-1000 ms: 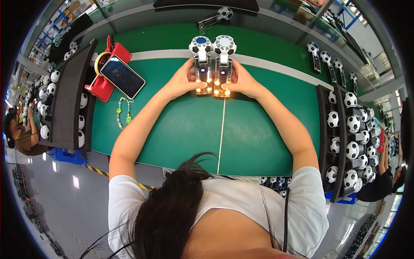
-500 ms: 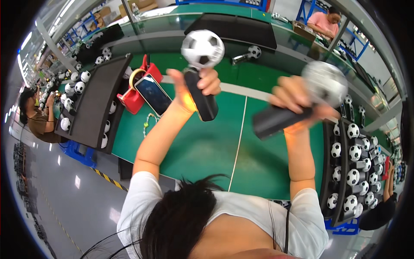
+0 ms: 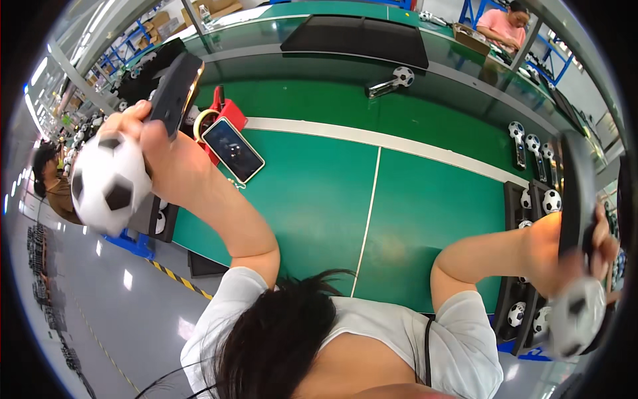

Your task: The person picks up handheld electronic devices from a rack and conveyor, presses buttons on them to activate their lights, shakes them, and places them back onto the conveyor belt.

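My left hand (image 3: 169, 156) is raised at the left, closed round a black-handled device with a soccer-ball head (image 3: 111, 183). Its ball points down and its handle up, with an orange glow along the handle's edge. At the far right, my right hand (image 3: 555, 249) grips a second such device (image 3: 577, 193), its ball also hanging low. Motion blurs this one, and its warm light falls on my wrist. A phone (image 3: 232, 149) leans on a red holder (image 3: 229, 113) with a pale tape roll (image 3: 203, 126), beyond my left forearm.
A green table (image 3: 319, 199) lies before me. One ball-headed device (image 3: 392, 82) rests past its white strip, and several more stand at the right by a black rack (image 3: 515, 259) of others. A black tray (image 3: 355, 40) lies farther back. A co-worker (image 3: 504, 30) sits far right.
My hands have moved apart, the left one leftward and the right one rightward, each keeping its device. Both devices have turned over from ball up to ball down.
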A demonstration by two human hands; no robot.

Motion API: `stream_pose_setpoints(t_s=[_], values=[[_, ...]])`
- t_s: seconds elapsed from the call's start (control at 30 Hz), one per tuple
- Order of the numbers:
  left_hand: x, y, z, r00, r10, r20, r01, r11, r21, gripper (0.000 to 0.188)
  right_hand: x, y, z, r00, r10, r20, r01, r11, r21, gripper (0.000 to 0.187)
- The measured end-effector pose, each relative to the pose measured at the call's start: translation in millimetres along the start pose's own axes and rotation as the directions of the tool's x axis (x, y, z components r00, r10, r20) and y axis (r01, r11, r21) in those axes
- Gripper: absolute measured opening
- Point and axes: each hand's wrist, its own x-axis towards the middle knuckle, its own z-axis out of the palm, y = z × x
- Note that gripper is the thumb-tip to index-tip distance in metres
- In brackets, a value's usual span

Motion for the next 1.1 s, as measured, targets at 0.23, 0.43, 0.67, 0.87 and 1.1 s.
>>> stream_pose_setpoints(t_s=[0.23, 0.43, 0.67, 0.87, 1.1], values=[[2, 11, -7, 0.896, -0.14, 0.423, 0.417, 0.595, -0.687, 0.052, -2, -13, -20, 0.869, 0.489, -0.067, -0.404, 0.783, 0.473, 0.009], [3, -72, -38, 0.848, -0.487, 0.208, 0.528, 0.748, -0.402, 0.037, -32, 83, -35, 0.737, 0.598, -0.314, -0.665, 0.726, -0.178, 0.024], [-71, -232, -96, 0.505, -0.727, -0.464, 0.842, 0.534, 0.08, 0.036, -154, 211, -123, 0.442, 0.808, -0.389, -0.775, 0.125, -0.62, 0.045], [-154, -280, -147, 0.709, -0.627, -0.324, 0.661, 0.429, 0.616, 0.04, -227, 222, -126, 0.582, 0.713, -0.391, -0.469, -0.098, -0.878, 0.08], [-170, -284, -138, 0.88, -0.474, -0.018, 0.046, 0.049, 0.998, 0.052, -251, 221, -90, 0.546, 0.833, 0.094, -0.04, 0.138, -0.99, 0.05]])
